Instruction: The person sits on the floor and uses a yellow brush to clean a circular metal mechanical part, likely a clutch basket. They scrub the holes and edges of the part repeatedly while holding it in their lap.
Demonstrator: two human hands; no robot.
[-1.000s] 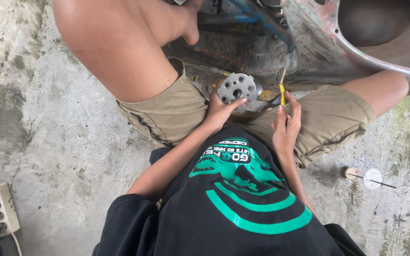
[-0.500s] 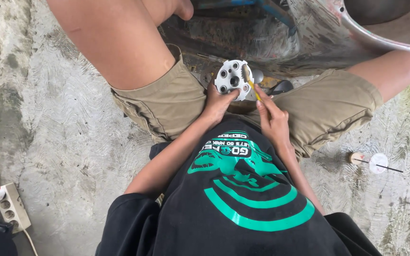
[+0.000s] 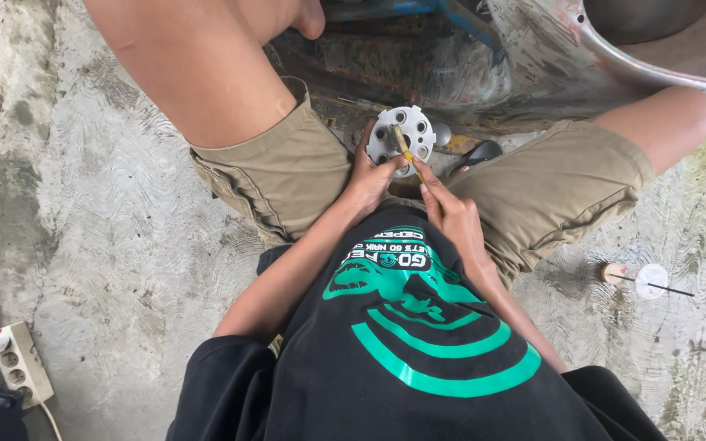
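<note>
I sit on the concrete floor with my knees apart. My left hand point(image 3: 367, 181) grips a round grey metal disc point(image 3: 416, 126) with several holes, held upright between my thighs. My right hand point(image 3: 447, 214) holds a small yellow-handled brush point(image 3: 404, 148) whose bristle end lies across the face of the disc, near its centre hole. Both hands are close together just above my black shirt with green print.
A rusty, scraped vehicle body point(image 3: 533, 57) with blue tubing point(image 3: 459, 18) stands right in front of my knees. A white power strip point(image 3: 16, 363) lies at the lower left. A small spool with a thin rod point(image 3: 637, 280) rests on the floor at the right.
My right hand swung the brush from the right of the disc leftward onto its face. The disc was tilted and brought slightly closer to me; the camera shifted a little.
</note>
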